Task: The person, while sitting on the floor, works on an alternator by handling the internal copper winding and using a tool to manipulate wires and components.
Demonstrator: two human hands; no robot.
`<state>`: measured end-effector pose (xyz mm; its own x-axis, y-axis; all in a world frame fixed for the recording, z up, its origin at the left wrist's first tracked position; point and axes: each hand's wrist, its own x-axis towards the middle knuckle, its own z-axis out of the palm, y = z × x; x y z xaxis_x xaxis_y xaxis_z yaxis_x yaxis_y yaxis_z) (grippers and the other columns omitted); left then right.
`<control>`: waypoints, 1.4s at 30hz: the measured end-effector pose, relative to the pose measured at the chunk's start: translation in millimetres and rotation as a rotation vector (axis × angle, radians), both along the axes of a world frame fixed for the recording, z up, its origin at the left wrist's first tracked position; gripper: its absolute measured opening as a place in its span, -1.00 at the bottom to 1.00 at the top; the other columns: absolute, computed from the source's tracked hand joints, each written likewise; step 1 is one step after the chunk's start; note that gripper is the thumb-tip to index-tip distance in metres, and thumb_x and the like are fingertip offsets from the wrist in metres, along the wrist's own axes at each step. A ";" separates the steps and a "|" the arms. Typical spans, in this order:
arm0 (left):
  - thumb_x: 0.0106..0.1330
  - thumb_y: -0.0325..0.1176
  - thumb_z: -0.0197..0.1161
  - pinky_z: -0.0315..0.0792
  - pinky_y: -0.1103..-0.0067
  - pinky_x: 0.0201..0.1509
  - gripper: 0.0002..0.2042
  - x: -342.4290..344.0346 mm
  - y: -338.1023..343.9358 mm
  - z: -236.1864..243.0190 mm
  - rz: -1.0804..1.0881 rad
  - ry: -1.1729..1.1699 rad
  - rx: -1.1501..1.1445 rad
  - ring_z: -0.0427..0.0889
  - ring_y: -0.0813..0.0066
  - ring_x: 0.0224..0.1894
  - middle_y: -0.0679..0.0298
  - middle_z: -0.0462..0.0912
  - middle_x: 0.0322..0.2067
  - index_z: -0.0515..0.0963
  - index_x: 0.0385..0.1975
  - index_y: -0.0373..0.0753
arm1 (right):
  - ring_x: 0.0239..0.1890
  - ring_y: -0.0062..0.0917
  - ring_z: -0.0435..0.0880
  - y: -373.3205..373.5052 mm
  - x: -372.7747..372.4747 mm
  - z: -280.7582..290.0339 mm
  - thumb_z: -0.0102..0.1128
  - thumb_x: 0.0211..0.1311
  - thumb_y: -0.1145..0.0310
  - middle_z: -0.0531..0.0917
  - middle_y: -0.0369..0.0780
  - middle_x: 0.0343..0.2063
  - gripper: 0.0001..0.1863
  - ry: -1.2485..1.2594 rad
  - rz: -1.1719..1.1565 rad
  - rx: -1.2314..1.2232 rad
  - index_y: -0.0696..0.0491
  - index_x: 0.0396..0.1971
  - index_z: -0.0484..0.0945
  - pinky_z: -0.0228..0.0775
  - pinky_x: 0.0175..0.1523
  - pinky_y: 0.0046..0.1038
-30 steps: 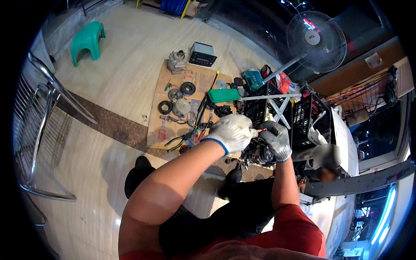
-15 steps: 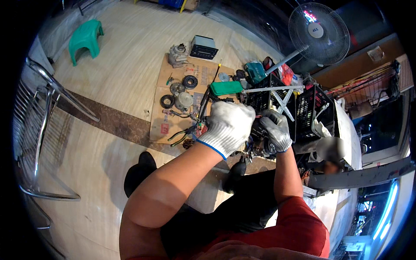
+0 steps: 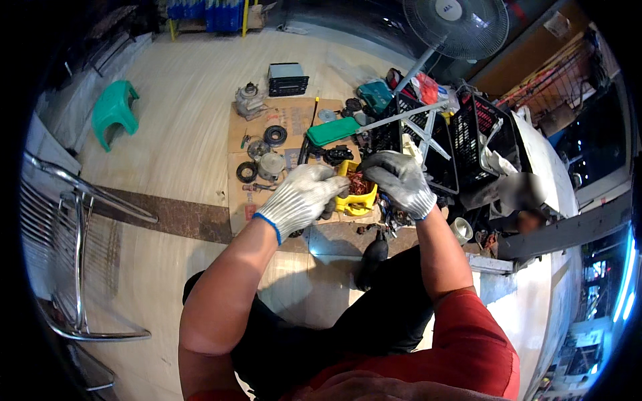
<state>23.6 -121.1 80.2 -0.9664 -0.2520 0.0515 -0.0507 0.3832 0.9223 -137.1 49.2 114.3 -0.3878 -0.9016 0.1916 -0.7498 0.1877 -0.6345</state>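
A yellow plastic container [image 3: 362, 202] holding reddish, copper-coloured strands [image 3: 358, 183] is between my hands. My left hand [image 3: 302, 194], in a white knit glove with a blue cuff edge, is at its left side with the fingers curled. Whatever those fingers hold, if anything, is hidden. Over the container's right rim, my right hand [image 3: 402, 182], in a greyed glove, has its fingers bent down and pressed together. I cannot make out anything in them. Just beyond the container lies a black part [image 3: 339, 155].
Flattened cardboard [image 3: 235, 144] carries black rings [image 3: 275, 136] and metal housings [image 3: 271, 166]. Behind stands a black-and-silver box-shaped unit [image 3: 287, 79]. A green-seated folding stool [image 3: 333, 131] and black crates [image 3: 468, 134] are to the right, below a fan [image 3: 456, 27].
My hands have moved apart after being close together. The yellow container now shows between them. Pliers seen earlier beside my left hand are no longer visible. The whole view has shifted.
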 end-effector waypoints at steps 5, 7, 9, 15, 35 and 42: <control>0.29 -0.15 0.24 0.49 0.31 -0.24 -0.73 7.2 17.6 -5.4 0.169 0.170 -0.694 0.65 0.07 -0.35 0.09 0.65 -0.42 0.63 -0.29 -0.26 | -0.33 -0.20 0.70 0.9 -5.1 -12.5 0.18 0.25 0.24 0.70 -0.06 -0.33 -0.74 0.101 0.052 -0.019 0.11 -0.25 0.69 0.53 -0.22 -0.34; 0.31 -0.14 0.22 0.48 0.27 -0.21 -0.76 5.7 25.5 -3.7 0.214 0.200 -0.850 0.65 0.09 -0.35 0.10 0.65 -0.44 0.60 -0.36 -0.22 | -0.33 -0.21 0.70 4.7 -9.7 -14.7 0.18 0.25 0.23 0.70 -0.04 -0.35 -0.73 0.105 0.057 -0.002 0.13 -0.25 0.68 0.52 -0.22 -0.34; 0.31 -0.14 0.22 0.48 0.26 -0.21 -0.76 6.2 29.9 -3.6 0.210 0.175 -0.914 0.65 0.10 -0.36 0.10 0.65 -0.46 0.60 -0.37 -0.21 | -0.35 -0.20 0.69 4.6 -8.0 -14.3 0.18 0.26 0.20 0.68 -0.02 -0.37 -0.70 0.004 0.040 -0.035 0.14 -0.26 0.68 0.51 -0.23 -0.34; 0.29 -0.19 0.23 0.52 0.32 -0.27 -0.80 -3.2 29.6 -14.0 0.268 0.224 -0.861 0.67 0.14 -0.39 0.12 0.64 -0.51 0.58 -0.43 -0.20 | -0.36 -0.32 0.69 8.3 -5.1 -9.5 0.22 0.26 0.22 0.70 -0.09 -0.37 -0.73 -0.002 0.012 0.041 0.13 -0.26 0.69 0.51 -0.22 -0.37; 0.47 -0.18 0.10 0.48 0.53 -0.12 -0.63 -17.1 51.9 -18.7 0.334 -0.008 -0.048 0.62 0.44 -0.26 0.12 0.66 -0.26 0.54 -0.06 -0.46 | -0.46 -0.15 0.55 6.5 -23.0 -46.1 0.23 0.15 0.04 0.62 0.06 -0.46 -0.55 -0.179 -0.083 -0.116 0.20 -0.32 0.65 0.45 -0.27 -0.24; 0.51 -0.22 0.08 0.40 0.63 -0.27 -0.76 -11.6 5.3 -49.8 -0.044 -0.031 0.803 0.54 0.56 -0.32 0.24 0.61 -0.27 0.51 -0.21 -0.30 | -0.42 -0.24 0.66 25.3 -17.5 -22.1 0.25 0.10 -0.01 0.70 -0.04 -0.44 -0.56 -0.291 -0.019 -0.203 0.09 -0.28 0.70 0.48 -0.25 -0.29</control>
